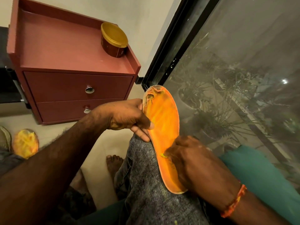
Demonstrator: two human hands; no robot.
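An orange shoe insole (pixel 164 125) rests on my right knee, its worn, torn toe end pointing away from me. My left hand (pixel 128 117) grips its left edge near the toe, thumb on top and fingers underneath. My right hand (pixel 190 161) lies over the heel half with fingers curled, a fingertip pressing a small yellowish smear on the orange surface. I cannot tell whether that hand holds anything. An orange thread band is on my right wrist.
A reddish two-drawer cabinet (pixel 78 88) stands ahead on the left, a brown tub with a gold lid (pixel 113 40) on top. A second yellow-stained insole (pixel 25 143) lies at the left. A meshed window (pixel 235 78) fills the right. My bare foot (pixel 113 163) is on the floor.
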